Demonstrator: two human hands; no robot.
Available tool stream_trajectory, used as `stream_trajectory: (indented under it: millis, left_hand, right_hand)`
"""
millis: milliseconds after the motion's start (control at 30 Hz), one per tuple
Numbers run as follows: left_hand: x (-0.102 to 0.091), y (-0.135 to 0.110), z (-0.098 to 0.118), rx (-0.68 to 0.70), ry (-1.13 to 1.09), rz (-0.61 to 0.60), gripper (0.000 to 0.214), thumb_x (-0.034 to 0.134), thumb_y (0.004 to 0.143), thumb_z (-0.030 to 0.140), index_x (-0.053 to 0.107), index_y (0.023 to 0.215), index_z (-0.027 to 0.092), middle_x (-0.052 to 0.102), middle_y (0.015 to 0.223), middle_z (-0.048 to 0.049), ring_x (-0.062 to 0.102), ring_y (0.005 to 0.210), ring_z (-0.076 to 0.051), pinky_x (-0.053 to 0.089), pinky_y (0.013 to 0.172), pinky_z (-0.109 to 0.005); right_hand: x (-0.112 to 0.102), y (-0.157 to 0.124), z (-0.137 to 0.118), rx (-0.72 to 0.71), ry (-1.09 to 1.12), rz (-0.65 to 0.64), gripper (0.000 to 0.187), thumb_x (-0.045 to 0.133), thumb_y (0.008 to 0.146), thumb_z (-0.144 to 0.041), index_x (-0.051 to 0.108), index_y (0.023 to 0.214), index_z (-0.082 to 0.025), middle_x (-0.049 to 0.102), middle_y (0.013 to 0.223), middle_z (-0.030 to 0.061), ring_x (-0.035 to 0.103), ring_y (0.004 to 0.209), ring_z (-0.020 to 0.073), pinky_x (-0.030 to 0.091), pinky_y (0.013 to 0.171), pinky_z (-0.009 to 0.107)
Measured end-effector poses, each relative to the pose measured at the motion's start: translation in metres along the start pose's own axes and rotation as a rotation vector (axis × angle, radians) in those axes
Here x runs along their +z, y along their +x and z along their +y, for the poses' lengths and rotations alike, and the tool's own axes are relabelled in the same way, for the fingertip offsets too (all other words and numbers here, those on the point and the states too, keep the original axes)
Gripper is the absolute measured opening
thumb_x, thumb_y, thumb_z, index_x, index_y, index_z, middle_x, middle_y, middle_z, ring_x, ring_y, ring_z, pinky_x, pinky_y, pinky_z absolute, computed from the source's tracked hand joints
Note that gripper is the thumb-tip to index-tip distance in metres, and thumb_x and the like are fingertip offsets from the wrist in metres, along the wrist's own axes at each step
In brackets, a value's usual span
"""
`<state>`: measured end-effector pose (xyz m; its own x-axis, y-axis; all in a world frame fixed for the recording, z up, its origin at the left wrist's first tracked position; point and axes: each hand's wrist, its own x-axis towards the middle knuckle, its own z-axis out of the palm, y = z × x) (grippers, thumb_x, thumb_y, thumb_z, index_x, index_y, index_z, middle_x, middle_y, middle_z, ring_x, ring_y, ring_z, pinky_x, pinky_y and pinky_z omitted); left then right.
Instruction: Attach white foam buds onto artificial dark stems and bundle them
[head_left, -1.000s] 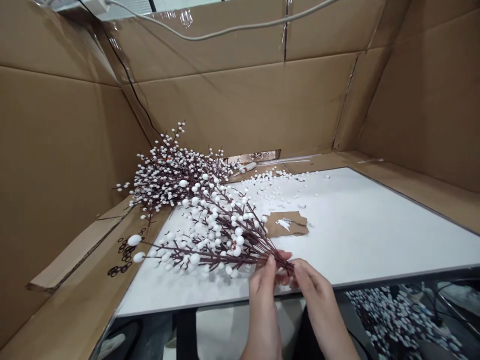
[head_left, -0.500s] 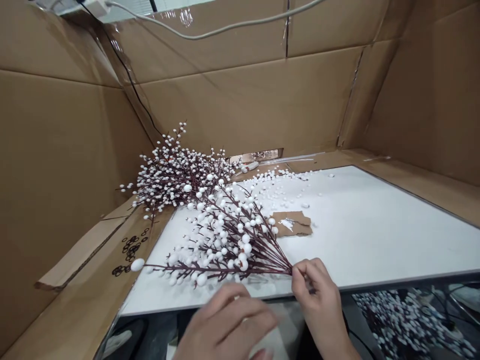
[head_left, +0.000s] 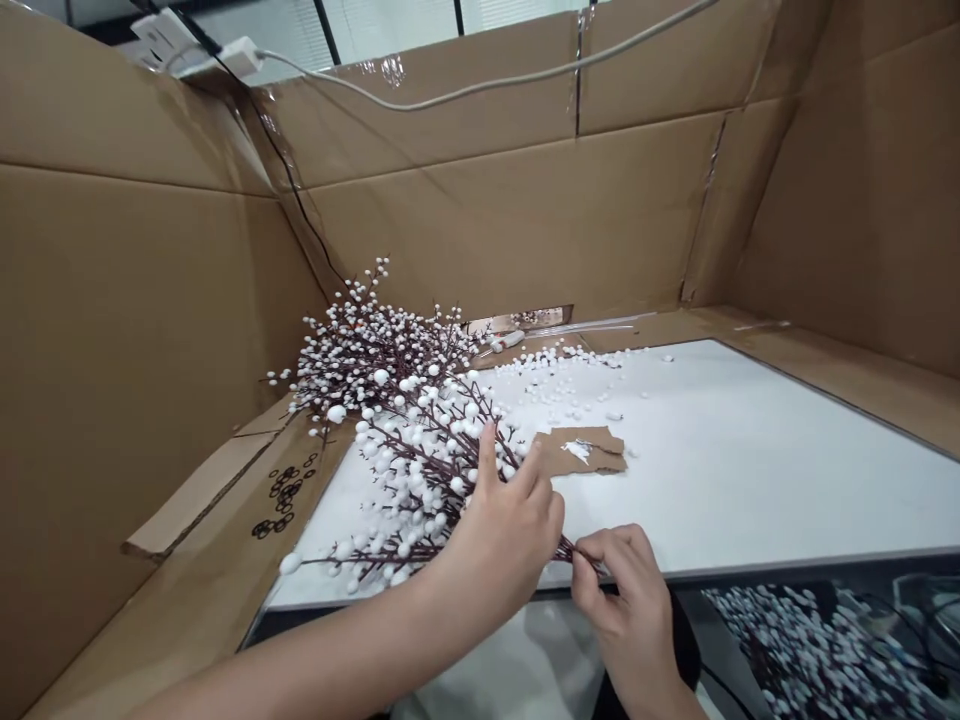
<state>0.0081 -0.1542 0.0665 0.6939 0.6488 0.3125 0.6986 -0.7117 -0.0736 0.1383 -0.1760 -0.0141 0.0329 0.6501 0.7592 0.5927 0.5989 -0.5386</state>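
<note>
Over the board [head_left: 750,470], the right hand [head_left: 630,590] pinches the bunch [head_left: 420,460]; the left hand [head_left: 506,530] crosses it, grip hidden. Gathering seems in hand, calling next for a steady pinch.

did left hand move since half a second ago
Yes: the left hand moved forward, from the white rectangular board's near edge over the brown white-berried stems.

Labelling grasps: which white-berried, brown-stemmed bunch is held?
The front bunch over the flat white board, stem ends pinched by the right hand; rear bunch and lower-right bunch are unheld.
</note>
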Motion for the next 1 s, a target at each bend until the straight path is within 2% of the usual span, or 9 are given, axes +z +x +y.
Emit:
stream_trajectory:
  millis: [100,233,400,467,567,633,733,900,1000]
  left_hand:
    - [-0.005,-0.008,0.004,0.027,-0.105,0.015,0.030,0.049,0.070,0.003,0.056,0.093,0.020,0.060,0.113,-0.0138,0.030,0.128,-0.029,-0.013,0.099,-0.062]
    - [-0.038,-0.017,-0.008,0.085,-0.123,-0.042,0.036,0.055,0.076,0.034,0.051,0.111,0.025,0.050,0.128,-0.0097,0.029,0.128,-0.030,-0.014,0.097,-0.064]
    - [-0.085,-0.013,-0.072,-0.229,0.238,0.124,0.037,0.038,0.085,0.039,0.052,0.113,0.019,0.054,0.122,-0.0102,0.034,0.123,-0.030,0.013,0.100,-0.062]
    - [-0.093,-0.006,-0.094,-0.197,0.247,0.019,0.036,0.039,0.085,0.039,0.055,0.111,0.020,0.056,0.118,-0.0091,0.040,0.118,-0.028,0.028,0.097,-0.052]
    - [-0.093,0.009,-0.093,0.066,0.219,-0.118,0.029,0.043,0.085,0.036,0.057,0.108,0.027,0.054,0.121,-0.0045,0.033,0.124,-0.026,0.025,0.099,-0.047]
    - [-0.084,0.018,-0.075,0.248,0.176,-0.196,0.026,0.046,0.084,0.034,0.056,0.108,0.031,0.056,0.118,-0.0011,0.034,0.123,-0.023,0.019,0.101,-0.047]
    - [-0.068,0.028,-0.047,0.431,0.201,-0.269,0.013,0.052,0.080,0.016,0.062,0.083,0.023,0.061,0.109,-0.0021,0.043,0.115,-0.023,0.022,0.098,-0.043]
    - [-0.053,0.036,-0.041,0.475,0.179,-0.327,0.015,0.052,0.076,0.010,0.058,0.065,0.019,0.064,0.075,-0.0018,0.054,0.079,-0.018,0.036,0.075,-0.032]
    - [-0.051,0.036,-0.045,0.422,0.114,-0.306,0.017,0.052,0.075,0.011,0.059,0.062,0.019,0.064,0.072,-0.0015,0.053,0.080,-0.018,0.034,0.083,-0.036]
  right_hand:
    - [0.001,-0.004,0.003,-0.034,-0.012,-0.005,0.018,0.046,0.082,-0.015,0.047,0.065,-0.021,0.051,0.055,-0.0020,0.043,0.056,0.0139,0.037,0.050,0.026]
    - [0.000,-0.007,0.008,-0.118,-0.046,-0.007,0.012,0.048,0.081,-0.013,0.050,0.072,-0.020,0.055,0.058,-0.0010,0.044,0.058,0.0141,0.037,0.052,0.026]
    - [0.002,-0.011,0.012,-0.176,-0.078,0.015,0.009,0.050,0.079,-0.012,0.049,0.075,-0.020,0.056,0.059,-0.0004,0.043,0.059,0.0144,0.036,0.055,0.026]
    - [0.003,-0.012,0.013,-0.200,-0.085,0.023,0.009,0.051,0.079,-0.011,0.049,0.076,-0.020,0.057,0.060,-0.0003,0.043,0.059,0.0145,0.036,0.056,0.027]
    - [0.004,-0.011,0.012,-0.210,-0.093,0.039,0.008,0.050,0.080,-0.012,0.049,0.077,-0.020,0.057,0.060,-0.0002,0.043,0.058,0.0147,0.035,0.057,0.027]
    - [0.004,-0.010,0.012,-0.221,-0.098,0.042,0.007,0.049,0.080,-0.014,0.048,0.077,-0.020,0.056,0.059,-0.0001,0.043,0.058,0.0147,0.035,0.057,0.028]
    - [0.004,-0.008,0.010,-0.242,-0.113,0.035,0.008,0.049,0.081,-0.014,0.047,0.075,-0.019,0.055,0.058,0.0001,0.042,0.058,0.0142,0.034,0.058,0.028]
    - [0.005,-0.004,0.006,-0.247,-0.118,0.067,0.010,0.048,0.082,-0.013,0.045,0.075,-0.019,0.055,0.057,0.0001,0.040,0.058,0.0137,0.034,0.059,0.028]
    - [0.007,-0.001,0.002,-0.217,-0.113,0.078,0.011,0.047,0.083,-0.016,0.044,0.073,-0.019,0.053,0.056,0.0004,0.039,0.059,0.0145,0.034,0.059,0.027]
